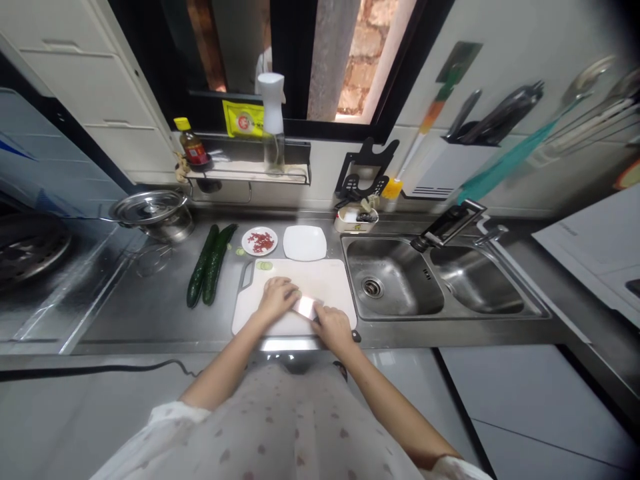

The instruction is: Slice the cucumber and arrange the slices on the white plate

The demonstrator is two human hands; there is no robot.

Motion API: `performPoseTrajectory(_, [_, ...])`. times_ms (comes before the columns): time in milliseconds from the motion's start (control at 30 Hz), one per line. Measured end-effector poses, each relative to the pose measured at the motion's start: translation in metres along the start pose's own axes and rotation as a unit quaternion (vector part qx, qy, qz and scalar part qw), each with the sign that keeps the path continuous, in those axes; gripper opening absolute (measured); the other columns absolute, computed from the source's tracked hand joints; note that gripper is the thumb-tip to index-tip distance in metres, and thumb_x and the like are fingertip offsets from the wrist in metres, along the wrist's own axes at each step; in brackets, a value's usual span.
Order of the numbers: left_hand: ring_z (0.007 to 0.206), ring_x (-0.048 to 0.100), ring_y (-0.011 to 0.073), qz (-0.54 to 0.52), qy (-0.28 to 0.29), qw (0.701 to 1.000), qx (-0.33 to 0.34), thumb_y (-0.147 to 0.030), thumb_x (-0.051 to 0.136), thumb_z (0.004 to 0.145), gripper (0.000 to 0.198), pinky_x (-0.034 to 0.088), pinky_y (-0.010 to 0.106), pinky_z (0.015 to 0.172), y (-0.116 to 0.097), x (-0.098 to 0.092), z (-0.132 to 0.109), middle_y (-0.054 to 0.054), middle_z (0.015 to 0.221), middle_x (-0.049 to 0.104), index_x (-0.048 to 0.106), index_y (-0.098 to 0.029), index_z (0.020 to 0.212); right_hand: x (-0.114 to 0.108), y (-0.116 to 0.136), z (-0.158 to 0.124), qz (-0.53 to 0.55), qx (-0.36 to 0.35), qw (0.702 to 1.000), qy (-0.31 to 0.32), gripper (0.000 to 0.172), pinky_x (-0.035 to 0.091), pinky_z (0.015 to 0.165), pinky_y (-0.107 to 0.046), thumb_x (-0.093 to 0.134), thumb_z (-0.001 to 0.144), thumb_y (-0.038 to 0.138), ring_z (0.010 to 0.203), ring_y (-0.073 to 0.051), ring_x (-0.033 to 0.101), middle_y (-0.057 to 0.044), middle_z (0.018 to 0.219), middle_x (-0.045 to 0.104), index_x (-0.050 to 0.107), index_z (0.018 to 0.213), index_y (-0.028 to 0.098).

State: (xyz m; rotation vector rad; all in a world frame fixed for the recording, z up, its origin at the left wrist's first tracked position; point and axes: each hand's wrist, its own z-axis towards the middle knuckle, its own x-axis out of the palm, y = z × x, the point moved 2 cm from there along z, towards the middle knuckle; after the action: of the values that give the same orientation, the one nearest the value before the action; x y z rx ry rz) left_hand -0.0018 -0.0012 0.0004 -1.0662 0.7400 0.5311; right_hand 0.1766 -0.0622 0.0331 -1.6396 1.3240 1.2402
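A white cutting board [325,277] lies on the steel counter in front of me. My left hand [277,297] rests on it with the fingers curled down over something hidden beneath them. My right hand [333,327] is closed round the handle of a knife [306,307], whose broad shiny blade sits right beside the left fingers. A couple of cucumber slices [265,265] lie at the board's far left corner. Two whole cucumbers [209,270] lie on the counter left of the board.
Behind the board stand a small dish of chopped red bits [259,241] and a white square plate [305,242]. A double sink [435,283] with a tap is on the right. A steel pot [153,212] and a stove are on the left. Bottles stand on a wall shelf [250,175].
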Motion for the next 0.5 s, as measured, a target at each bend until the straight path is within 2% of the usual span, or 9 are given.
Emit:
performPoseTrajectory(133, [0.093, 0.056, 0.0232, -0.039, 0.009, 0.999, 0.001, -0.034, 0.061, 0.082, 0.014, 0.041, 0.04, 0.088, -0.003, 0.005, 0.001, 0.006, 0.092, 0.065, 0.07, -0.023, 0.083, 0.006, -0.005, -0.001, 0.005, 0.005, 1.0, -0.001, 0.042, 0.038, 0.079, -0.029, 0.048, 0.091, 0.034, 0.095, -0.023, 0.061, -0.013, 0.102, 0.066, 0.044, 0.13, 0.018])
performPoseTrajectory(233, [0.085, 0.057, 0.0211, -0.067, -0.022, 0.997, -0.032, -0.032, 0.06, 0.082, 0.014, 0.043, 0.037, 0.082, 0.0, 0.008, 0.0, 0.004, 0.082, 0.066, 0.068, -0.022, 0.078, 0.01, -0.011, -0.001, 0.018, 0.028, 0.999, -0.004, 0.042, 0.039, 0.077, -0.029, 0.048, 0.091, 0.035, 0.094, -0.023, 0.062, -0.011, 0.101, 0.067, 0.045, 0.13, 0.018])
performPoseTrajectory(367, [0.075, 0.061, 0.0181, -0.128, -0.113, 0.971, -0.166, -0.035, 0.058, 0.083, 0.017, 0.046, 0.03, 0.071, 0.026, 0.011, -0.002, 0.003, 0.081, 0.069, 0.068, -0.021, 0.083, 0.013, -0.02, -0.001, 0.037, 0.071, 0.997, -0.011, 0.043, 0.039, 0.075, -0.028, 0.047, 0.091, 0.038, 0.095, -0.022, 0.062, -0.009, 0.1, 0.068, 0.046, 0.129, 0.02])
performPoseTrajectory(500, [0.074, 0.064, 0.0181, -0.119, -0.145, 0.937, -0.295, -0.034, 0.062, 0.078, 0.018, 0.047, 0.028, 0.07, 0.062, 0.011, 0.004, 0.004, 0.078, 0.07, 0.069, -0.019, 0.085, 0.014, -0.026, -0.003, 0.053, 0.102, 0.993, -0.007, 0.041, 0.039, 0.075, -0.027, 0.047, 0.09, 0.04, 0.096, -0.022, 0.062, -0.008, 0.102, 0.068, 0.05, 0.127, 0.021])
